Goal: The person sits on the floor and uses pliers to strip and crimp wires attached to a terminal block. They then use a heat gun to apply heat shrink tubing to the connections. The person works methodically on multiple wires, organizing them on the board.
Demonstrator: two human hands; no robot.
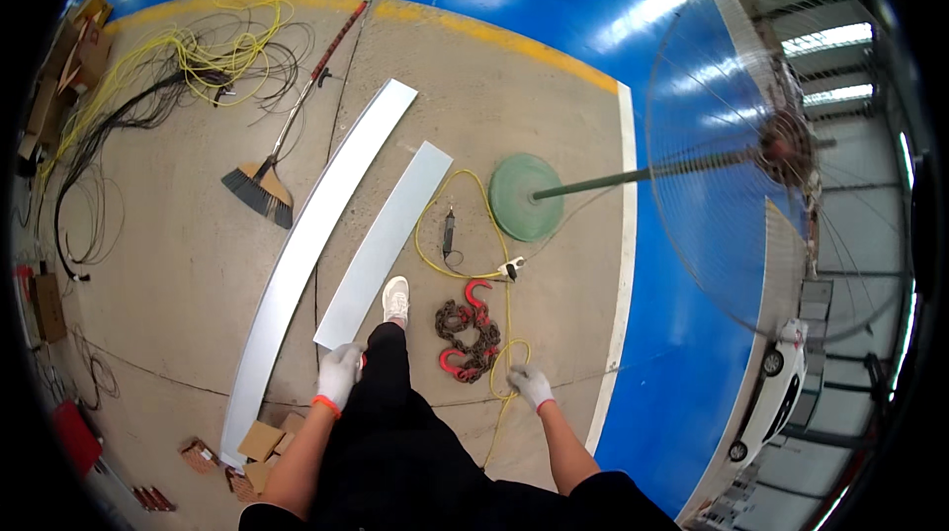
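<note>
My left hand (339,374), in a white work glove with an orange cuff, is closed beside the near end of the shorter pale metal strip (386,244). A small red bit shows at its fingers; what it holds is mostly hidden. My right hand (531,385), gloved in greyish white, has its fingers closed at a loop of yellow cable (510,318). Left of that hand lies a rusty chain (482,343) with red hooks. A dark slim power tool (449,232) lies inside a larger cable loop, near a white socket block (511,267).
A longer metal strip (316,244) lies to the left, with a broom (265,185) beyond it. Tangled cables (198,61) spread at the far left. A fan (781,145) on a green round base (524,197) stands right. Cardboard pieces (262,440) lie near my left forearm.
</note>
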